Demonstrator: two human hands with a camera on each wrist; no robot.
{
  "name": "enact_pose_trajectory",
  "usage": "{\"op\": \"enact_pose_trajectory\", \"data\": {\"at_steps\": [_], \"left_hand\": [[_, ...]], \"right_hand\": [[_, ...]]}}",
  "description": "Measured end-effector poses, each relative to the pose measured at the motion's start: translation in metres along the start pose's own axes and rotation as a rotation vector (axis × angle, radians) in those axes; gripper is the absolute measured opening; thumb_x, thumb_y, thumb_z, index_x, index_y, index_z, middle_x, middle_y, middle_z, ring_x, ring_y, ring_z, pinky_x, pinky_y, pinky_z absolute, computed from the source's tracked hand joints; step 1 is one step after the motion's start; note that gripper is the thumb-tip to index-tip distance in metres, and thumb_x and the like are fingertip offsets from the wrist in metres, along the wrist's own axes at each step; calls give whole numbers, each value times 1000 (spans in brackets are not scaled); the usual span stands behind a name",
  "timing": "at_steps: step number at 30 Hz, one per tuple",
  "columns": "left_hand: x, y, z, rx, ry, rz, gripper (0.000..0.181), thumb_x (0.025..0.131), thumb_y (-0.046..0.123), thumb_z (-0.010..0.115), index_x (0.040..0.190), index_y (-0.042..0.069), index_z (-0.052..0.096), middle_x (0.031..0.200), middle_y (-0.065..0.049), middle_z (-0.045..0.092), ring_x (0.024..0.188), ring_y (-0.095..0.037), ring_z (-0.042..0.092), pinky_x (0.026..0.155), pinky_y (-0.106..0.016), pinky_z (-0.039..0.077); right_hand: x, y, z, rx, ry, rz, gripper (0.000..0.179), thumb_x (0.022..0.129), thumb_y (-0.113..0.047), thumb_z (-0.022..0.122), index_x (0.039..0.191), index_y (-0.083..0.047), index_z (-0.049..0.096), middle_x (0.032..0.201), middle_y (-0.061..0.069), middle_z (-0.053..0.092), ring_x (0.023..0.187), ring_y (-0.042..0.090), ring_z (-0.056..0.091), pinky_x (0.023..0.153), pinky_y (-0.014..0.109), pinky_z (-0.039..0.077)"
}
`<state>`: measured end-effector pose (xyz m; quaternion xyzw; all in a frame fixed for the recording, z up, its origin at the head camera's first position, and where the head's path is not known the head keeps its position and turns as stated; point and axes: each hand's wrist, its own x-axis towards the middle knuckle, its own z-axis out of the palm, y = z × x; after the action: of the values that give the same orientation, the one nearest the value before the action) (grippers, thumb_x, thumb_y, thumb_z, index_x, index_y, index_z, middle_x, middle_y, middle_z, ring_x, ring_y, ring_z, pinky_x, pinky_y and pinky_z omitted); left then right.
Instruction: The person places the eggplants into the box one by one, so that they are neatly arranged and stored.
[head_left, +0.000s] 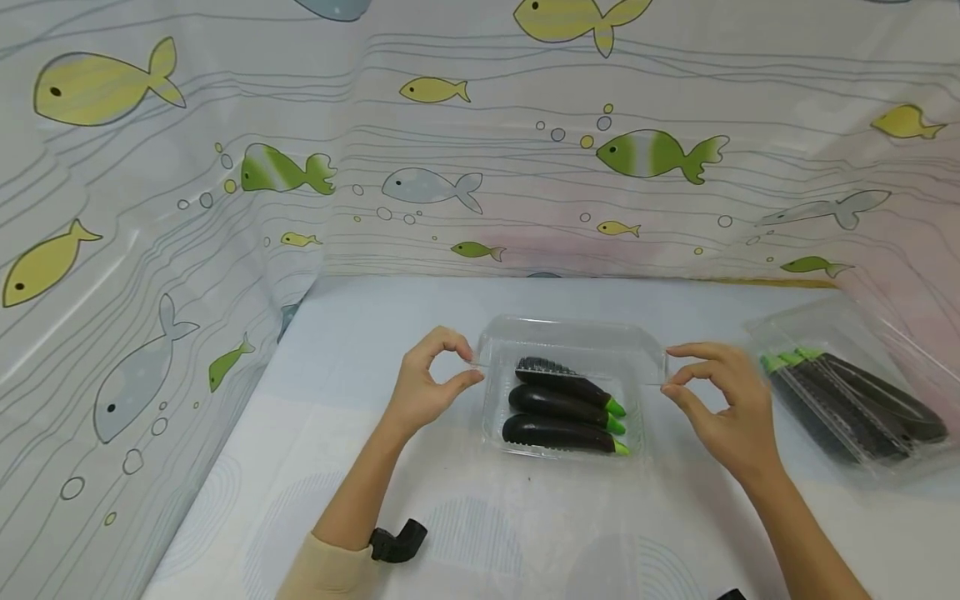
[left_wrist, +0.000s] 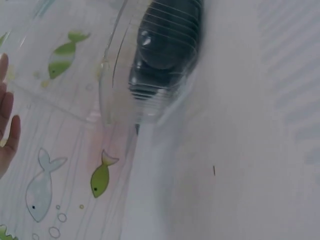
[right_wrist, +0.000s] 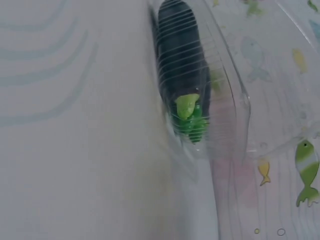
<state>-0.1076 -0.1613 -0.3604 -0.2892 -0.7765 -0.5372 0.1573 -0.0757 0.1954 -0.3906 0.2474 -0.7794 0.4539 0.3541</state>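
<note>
In the head view, a clear plastic clamshell box [head_left: 493, 421] stands on the table with its hinged lid [head_left: 570, 329] raised at the far side. Three dark eggplants [head_left: 562, 432] with green stem ends lie side by side in it, stems to the right. My left hand [head_left: 429, 379] pinches the lid's left edge between thumb and index finger. At the opposite edge, my right hand [head_left: 726, 402] pinches the lid between thumb and fingertips. Both wrist views show the box side-on, with eggplants [left_wrist: 170, 35] [right_wrist: 180, 55] behind its ribbed wall.
Off to the right sits another clear plastic box [head_left: 862, 321] holding several eggplants [head_left: 885, 396]. A fish-patterned curtain [head_left: 525, 150] hangs behind and along the left of the pale table [head_left: 465, 508]. A black wrist mount [head_left: 399, 542] is by the left sleeve.
</note>
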Motion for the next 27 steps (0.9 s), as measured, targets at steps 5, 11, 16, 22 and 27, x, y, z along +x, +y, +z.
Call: {"op": "enact_pose_trajectory", "data": {"at_steps": [5,11,16,22,27], "left_hand": [[-19,-19,0,18,-47,21,29,69,-8,81,84,6,62,86,-7,61,88,-18,57,88,-28,45],[-40,-25,1,149,-92,66,25,67,3,86,77,15,67,89,4,60,90,-13,56,79,-25,48],[-55,-29,3,337,-151,158,24,64,11,89,72,17,68,88,7,58,86,-11,55,74,-24,46],[-65,-36,7,492,-212,240,28,61,20,91,75,17,68,87,8,57,84,-11,55,70,-27,46],[-69,-37,11,544,-239,274,34,59,26,92,78,15,66,90,6,57,85,-13,56,71,-29,47]], "right_hand": [[-14,-3,0,13,-30,-4,38,86,-46,68,74,-10,67,109,15,66,110,17,50,89,22,35],[-36,-2,1,2,-77,-6,33,86,-48,67,74,-17,69,111,16,65,113,20,47,92,22,33],[-55,1,3,-40,-114,-7,32,84,-50,68,71,-21,71,113,16,64,113,21,46,84,21,33],[-67,4,5,-92,-132,-46,34,84,-51,67,69,-21,72,113,15,65,109,24,48,82,22,33],[-70,4,5,-141,-159,-45,35,86,-53,65,70,-23,71,115,12,65,108,25,49,82,19,34]]}}
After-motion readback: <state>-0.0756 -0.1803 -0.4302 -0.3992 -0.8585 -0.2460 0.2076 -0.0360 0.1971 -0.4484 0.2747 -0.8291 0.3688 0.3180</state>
